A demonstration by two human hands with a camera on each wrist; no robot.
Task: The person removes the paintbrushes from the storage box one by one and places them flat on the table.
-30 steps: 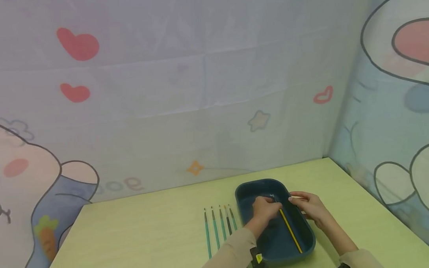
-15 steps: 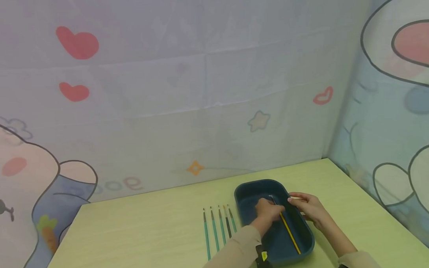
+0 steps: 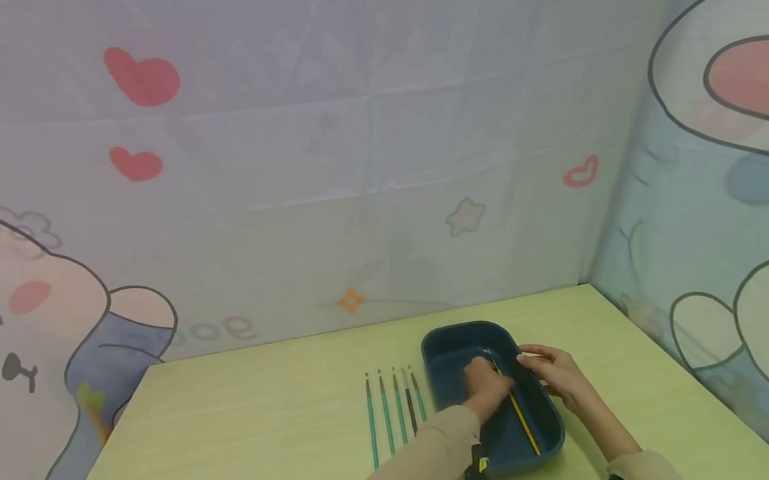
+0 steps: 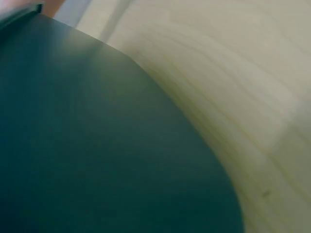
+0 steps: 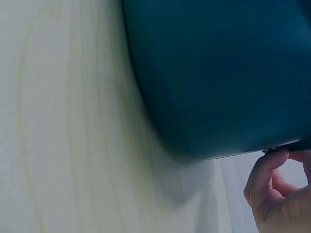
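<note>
A dark blue rectangular tray (image 3: 448,337) stands on the table, and in it a paintbrush with a yellow handle (image 3: 524,426) lies slanted. My left hand (image 3: 488,386) reaches down into the tray over the upper half of that paintbrush, blurred by motion. Its fingers point down and overlap the handle; I cannot tell whether they hold it. At the tray's right rim, my right hand (image 3: 554,372) pinches the edge between thumb and fingers. The right wrist view shows this thumb (image 5: 277,158) at the rim. The tray's wall (image 4: 121,131) fills much of the left wrist view.
Left of the tray, several paintbrushes (image 3: 386,416) lie side by side on the pale yellow table (image 3: 251,414), mostly teal-handled, one black-handled. My left sleeve (image 3: 430,447) covers their lower ends. A printed cloth backdrop (image 3: 280,166) rises behind the table and along the right.
My left hand has shifted slightly right and down along the yellow-handled paintbrush, uncovering more of its upper end. Tray, paintbrush and right hand have stayed in place.
</note>
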